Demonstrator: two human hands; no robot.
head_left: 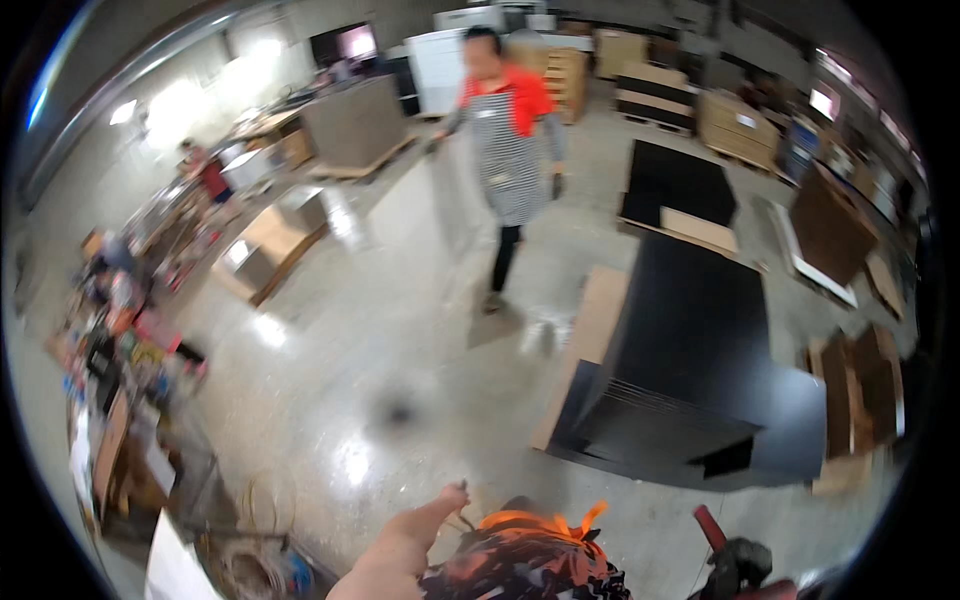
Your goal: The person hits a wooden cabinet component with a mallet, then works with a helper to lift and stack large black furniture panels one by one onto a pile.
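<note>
Down low, the right hand (742, 566), in what looks like a dark glove, is right by a red handle (709, 527); I can't tell if its fingers go round it. The left hand (453, 497) reaches over the floor (300, 400), and I can't tell if it holds anything. Being at the handle seems the step now, and a next move would call for a firm hold. The handle looks like a smooth stick. Past it, flat black sheets (700, 320) make a boxy pile beside tan board (592, 345). A person (510, 140) wears a stripy apron (503, 170).
</note>
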